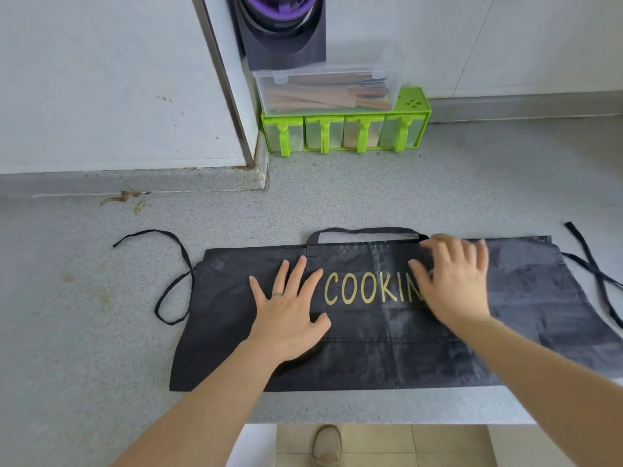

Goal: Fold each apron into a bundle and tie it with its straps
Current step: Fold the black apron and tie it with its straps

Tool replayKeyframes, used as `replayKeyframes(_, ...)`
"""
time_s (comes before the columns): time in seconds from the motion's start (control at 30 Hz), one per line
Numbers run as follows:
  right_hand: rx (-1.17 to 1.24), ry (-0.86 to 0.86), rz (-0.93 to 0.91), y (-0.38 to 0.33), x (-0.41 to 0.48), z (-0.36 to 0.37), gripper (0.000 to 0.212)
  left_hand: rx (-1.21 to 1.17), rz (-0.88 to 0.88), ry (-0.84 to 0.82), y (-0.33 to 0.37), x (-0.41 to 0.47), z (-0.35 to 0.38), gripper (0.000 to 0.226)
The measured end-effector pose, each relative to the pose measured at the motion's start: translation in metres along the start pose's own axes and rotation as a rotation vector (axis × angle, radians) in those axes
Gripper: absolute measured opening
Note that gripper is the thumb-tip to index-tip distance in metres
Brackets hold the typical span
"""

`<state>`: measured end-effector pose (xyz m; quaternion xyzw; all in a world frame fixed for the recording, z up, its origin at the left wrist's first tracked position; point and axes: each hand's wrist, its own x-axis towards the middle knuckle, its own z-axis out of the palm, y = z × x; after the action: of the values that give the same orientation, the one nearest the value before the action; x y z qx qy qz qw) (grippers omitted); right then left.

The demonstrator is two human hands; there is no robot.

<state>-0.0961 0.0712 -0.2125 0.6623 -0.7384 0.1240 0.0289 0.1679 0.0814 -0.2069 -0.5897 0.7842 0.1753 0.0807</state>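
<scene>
I see the black fabric apron [371,352] lying flat on the grey speckled tabletop [101,332], in front of the green plastic spice rack [413,106]. Its long axis runs left to right, and its neck loop [364,230] points toward that rack. The gold lettering [364,291] reads "COOKIN". The right hand [455,284], blurred, fingers straight and pressed flat, covers the last letter. The left hand [290,315] lies wide and flat beside the C. The right waist strap [586,261] is cut off at the frame edge.

Home kitchen — stone counter [371,190], spice rack [344,133]
</scene>
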Motion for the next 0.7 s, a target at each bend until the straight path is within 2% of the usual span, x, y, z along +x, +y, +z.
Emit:
replayKeyframes(0.13, -0.035, -0.318, 0.128, -0.008, -0.013, 0.006, 0.080, 0.108, -0.001, 0.075, -0.006, 0.005, 0.009, 0.082)
replayKeyframes(0.23, -0.063, -0.391, 0.140, 0.003, -0.004, 0.005, 0.091, 0.126, -0.006, 0.091, -0.007, 0.009, 0.012, 0.084)
replayKeyframes(0.37, -0.045, -0.504, 0.104, 0.009, 0.013, -0.002, 0.094, 0.124, -0.020, 0.086, -0.004, 0.016, 0.008, 0.085)
replayKeyframes(0.43, 0.026, -0.484, 0.069, 0.011, 0.015, -0.012, 0.093, 0.104, -0.026, 0.070, -0.004, 0.017, 0.004, 0.082)
replayKeyframes(0.53, 0.025, -0.392, -0.225, 0.004, -0.005, -0.029, 0.095, 0.085, 0.062, 0.176, -0.001, 0.005, -0.002, 0.073)
replayKeyframes(0.63, 0.048, -0.497, -0.515, -0.006, -0.043, -0.033, 0.087, 0.048, 0.292, 0.254, 0.000, -0.022, 0.000, 0.061)
replayKeyframes(0.7, 0.012, -0.521, -0.632, -0.003, -0.061, -0.028, 0.085, 0.079, 0.413, 0.206, -0.004, -0.042, 0.006, 0.060)
